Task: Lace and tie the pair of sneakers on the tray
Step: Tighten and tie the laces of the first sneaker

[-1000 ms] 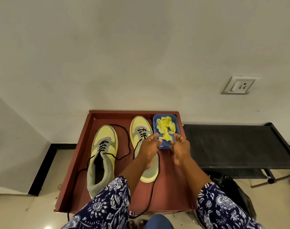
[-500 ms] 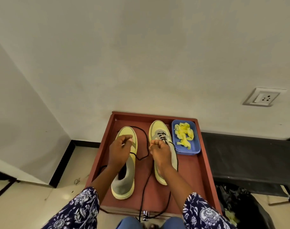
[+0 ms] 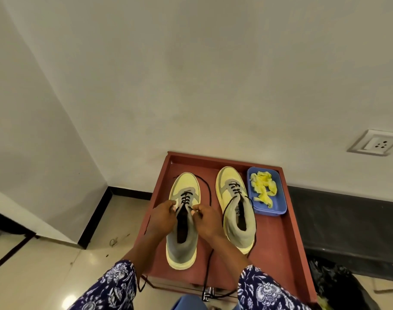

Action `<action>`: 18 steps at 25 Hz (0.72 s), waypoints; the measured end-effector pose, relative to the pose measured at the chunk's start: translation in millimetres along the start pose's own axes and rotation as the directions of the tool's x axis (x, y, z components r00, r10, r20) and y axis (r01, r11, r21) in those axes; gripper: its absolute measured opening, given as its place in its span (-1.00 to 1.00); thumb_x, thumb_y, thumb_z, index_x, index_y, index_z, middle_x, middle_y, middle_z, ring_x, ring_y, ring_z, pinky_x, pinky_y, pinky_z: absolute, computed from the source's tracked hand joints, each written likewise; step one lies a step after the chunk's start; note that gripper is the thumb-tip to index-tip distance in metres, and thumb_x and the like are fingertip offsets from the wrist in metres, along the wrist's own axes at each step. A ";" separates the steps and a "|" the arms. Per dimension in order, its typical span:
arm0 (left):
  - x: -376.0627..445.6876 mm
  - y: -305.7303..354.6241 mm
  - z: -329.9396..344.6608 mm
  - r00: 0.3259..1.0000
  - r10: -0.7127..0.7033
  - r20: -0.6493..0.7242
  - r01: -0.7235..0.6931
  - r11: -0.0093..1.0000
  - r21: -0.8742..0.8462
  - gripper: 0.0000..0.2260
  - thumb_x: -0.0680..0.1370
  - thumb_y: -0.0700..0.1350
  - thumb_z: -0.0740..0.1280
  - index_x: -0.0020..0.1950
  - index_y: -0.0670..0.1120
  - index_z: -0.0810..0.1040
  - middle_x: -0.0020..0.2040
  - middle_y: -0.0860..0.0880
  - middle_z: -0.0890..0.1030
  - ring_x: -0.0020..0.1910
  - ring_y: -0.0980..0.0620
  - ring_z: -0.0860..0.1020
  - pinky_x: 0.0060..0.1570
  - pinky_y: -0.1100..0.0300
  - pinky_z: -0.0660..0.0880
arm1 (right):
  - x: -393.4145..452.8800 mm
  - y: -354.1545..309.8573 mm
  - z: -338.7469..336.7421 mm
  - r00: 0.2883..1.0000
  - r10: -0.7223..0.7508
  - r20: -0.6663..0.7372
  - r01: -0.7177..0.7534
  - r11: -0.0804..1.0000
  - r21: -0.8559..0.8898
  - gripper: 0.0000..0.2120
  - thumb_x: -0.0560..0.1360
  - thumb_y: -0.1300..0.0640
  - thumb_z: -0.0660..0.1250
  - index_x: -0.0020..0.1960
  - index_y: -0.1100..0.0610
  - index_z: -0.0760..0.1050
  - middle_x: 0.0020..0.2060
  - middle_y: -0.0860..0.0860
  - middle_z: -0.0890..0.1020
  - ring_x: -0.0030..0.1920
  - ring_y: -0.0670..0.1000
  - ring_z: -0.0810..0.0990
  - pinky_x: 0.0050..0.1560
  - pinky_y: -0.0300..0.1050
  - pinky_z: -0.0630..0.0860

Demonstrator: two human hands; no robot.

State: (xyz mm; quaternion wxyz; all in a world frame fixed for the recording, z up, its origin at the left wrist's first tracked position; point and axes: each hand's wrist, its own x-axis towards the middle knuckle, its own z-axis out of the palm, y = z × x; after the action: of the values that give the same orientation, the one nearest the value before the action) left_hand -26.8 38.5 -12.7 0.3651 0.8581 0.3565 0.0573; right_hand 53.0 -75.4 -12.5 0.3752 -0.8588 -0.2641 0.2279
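While both hands work at the near end of its lacing, the left sneaker [image 3: 184,222] lies toe-away on the red-brown tray [image 3: 278,249], partly laced with a black lace [image 3: 206,191] that loops out past its toe and trails down off the tray's near edge. On the shoe's left side, the left hand [image 3: 163,220] has its fingers curled, pinching the lace; the right hand [image 3: 208,221] mirrors it on the shoe's right side, its fingers [image 3: 196,210] also pinching a strand of that lace. Just beside it, on the same tray, sits the right sneaker [image 3: 237,209], toe-away too, its own black lace threaded through the far eyelets, with loose ends running along its sides. A blue dish [image 3: 280,205] holding crumpled yellow pieces [image 3: 263,186] stands in the tray's far right corner, just beside that shoe. Blue floral sleeves [image 3: 265,289] cover both forearms. On the wall to the right is a white socket [image 3: 375,143].
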 end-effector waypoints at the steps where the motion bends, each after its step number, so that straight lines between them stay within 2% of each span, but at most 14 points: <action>1: 2.4 -0.9 -1.3 0.999 0.000 0.046 -0.002 0.998 0.055 -0.73 0.59 -0.22 0.16 0.25 -0.17 0.50 0.20 -0.13 0.57 0.17 -0.08 0.53 0.14 0.19 0.43 | 0.7 0.0 1.2 1.000 0.001 -0.010 -0.001 1.000 0.003 -0.79 0.54 0.15 0.21 0.06 0.21 0.57 -0.02 0.14 0.65 0.02 0.12 0.59 0.01 -0.08 0.50; 4: 6.5 -3.4 -4.2 0.992 0.032 0.125 -0.054 0.982 0.180 -0.76 0.56 -0.24 0.17 0.14 -0.18 0.57 0.09 -0.14 0.62 0.04 -0.08 0.56 -0.04 0.20 0.43 | 4.2 0.7 3.3 0.999 0.035 -0.033 -0.035 0.999 -0.013 -0.79 0.51 0.12 0.27 -0.08 0.25 0.60 -0.14 0.16 0.67 -0.10 0.13 0.59 -0.14 -0.20 0.38; 7: 6.3 -8.4 -4.7 0.993 0.042 0.112 -0.064 0.977 0.202 -0.81 0.57 -0.22 0.15 0.08 -0.19 0.52 0.05 -0.16 0.59 -0.11 0.00 0.46 -0.19 0.23 0.32 | 3.2 -2.1 2.0 0.999 0.045 -0.028 -0.046 0.998 -0.030 -0.78 0.49 0.20 0.25 -0.24 0.29 0.55 -0.29 0.20 0.62 -0.26 0.09 0.51 -0.21 -0.08 0.41; 9: 3.8 -9.2 -4.3 0.992 0.035 0.118 -0.058 0.978 0.199 -0.83 0.59 -0.20 0.13 0.08 -0.18 0.48 0.04 -0.15 0.57 -0.14 0.04 0.41 -0.20 0.26 0.29 | 1.6 -3.5 -1.2 0.997 0.070 -0.039 -0.071 0.997 -0.020 -0.79 0.48 0.24 0.22 -0.21 0.32 0.57 -0.27 0.22 0.63 -0.28 0.08 0.51 -0.24 -0.08 0.43; 12: 0.4 -6.1 -4.2 0.992 0.011 0.125 -0.034 0.982 0.187 -0.82 0.60 -0.16 0.11 0.11 -0.19 0.43 0.02 -0.14 0.57 -0.15 0.01 0.46 -0.22 0.24 0.34 | -2.1 -3.1 -8.1 0.996 0.080 -0.048 -0.081 0.997 -0.020 -0.80 0.49 0.27 0.20 -0.15 0.33 0.58 -0.19 0.20 0.65 -0.28 0.02 0.47 -0.39 -0.24 0.30; 13: -0.3 -5.2 -4.0 0.992 0.010 0.123 -0.033 0.981 0.189 -0.80 0.61 -0.14 0.09 0.12 -0.19 0.42 0.02 -0.15 0.57 -0.14 -0.01 0.49 -0.22 0.24 0.35 | -2.9 -1.5 -9.0 0.996 0.080 -0.047 -0.081 0.997 -0.015 -0.80 0.50 0.27 0.20 -0.14 0.35 0.57 -0.18 0.21 0.65 -0.27 0.04 0.49 -0.39 -0.22 0.28; 15: -1.5 -4.5 -4.7 0.992 -0.002 0.123 -0.021 0.983 0.185 -0.77 0.62 -0.11 0.07 0.13 -0.20 0.40 0.03 -0.15 0.57 -0.10 -0.04 0.53 -0.22 0.24 0.37 | -4.0 2.3 -8.4 0.995 0.091 -0.037 -0.091 0.996 0.005 -0.80 0.50 0.27 0.20 -0.18 0.36 0.54 -0.17 0.24 0.65 -0.20 0.15 0.56 -0.25 -0.11 0.38; 18: -3.9 -2.9 -5.3 0.991 -0.024 0.129 0.001 0.985 0.172 -0.76 0.62 -0.10 0.05 0.14 -0.21 0.40 0.04 -0.17 0.57 -0.13 0.00 0.50 -0.31 0.32 0.36 | -6.0 6.2 -6.9 0.987 0.161 -0.024 -0.159 0.985 0.073 -0.81 0.50 0.24 0.21 -0.21 0.24 0.56 -0.18 0.17 0.67 -0.11 0.12 0.63 -0.05 -0.05 0.53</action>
State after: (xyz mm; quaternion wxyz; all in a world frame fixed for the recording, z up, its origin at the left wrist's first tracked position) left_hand -33.2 40.4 -10.1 0.3127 0.8860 0.3409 -0.0322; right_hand 54.3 -86.3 -11.9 0.3899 -0.8666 -0.1804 0.2537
